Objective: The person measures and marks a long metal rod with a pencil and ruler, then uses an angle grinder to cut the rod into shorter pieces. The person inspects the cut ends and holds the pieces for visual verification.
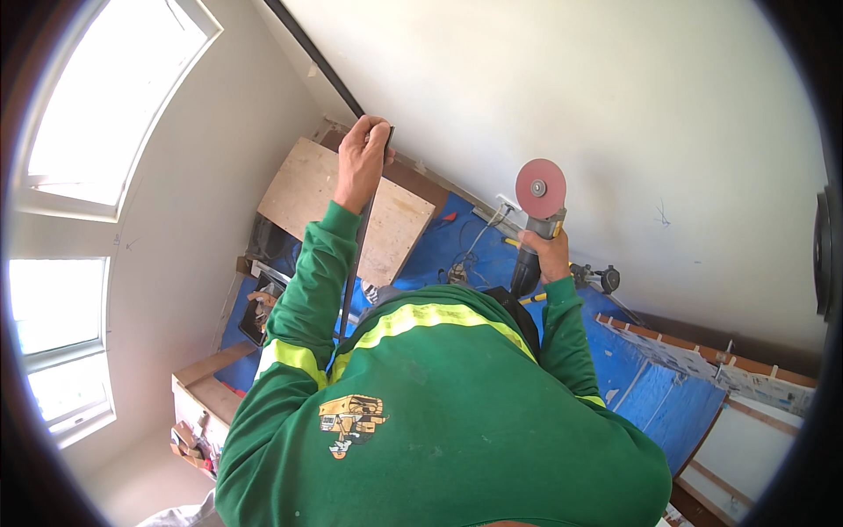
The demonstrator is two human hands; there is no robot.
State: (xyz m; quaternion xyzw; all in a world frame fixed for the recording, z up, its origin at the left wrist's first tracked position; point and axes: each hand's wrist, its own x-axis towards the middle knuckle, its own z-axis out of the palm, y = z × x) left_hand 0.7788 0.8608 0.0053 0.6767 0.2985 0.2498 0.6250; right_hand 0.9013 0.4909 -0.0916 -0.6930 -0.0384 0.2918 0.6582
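My left hand [360, 162] is closed around a long, dark, narrow bar [329, 75], which runs from the upper left down past my forearm toward my body. On the right, my right hand [546, 250] grips a dark angle grinder [527, 266] fitted with a red disc [540, 180] at its top. The disc faces the camera and is apart from the bar. A plywood board [290, 183] lies beyond my left hand. My green sleeves and shirt fill the lower middle.
Pale walls [667, 105] rise ahead, with windows [57, 307] at left. Blue covering [619, 378] lies on the floor with cables [479, 246], a black tool [604, 279] and a black bin [253, 321]. A wooden cabinet [206, 386] stands lower left, panels [738, 448] lower right.
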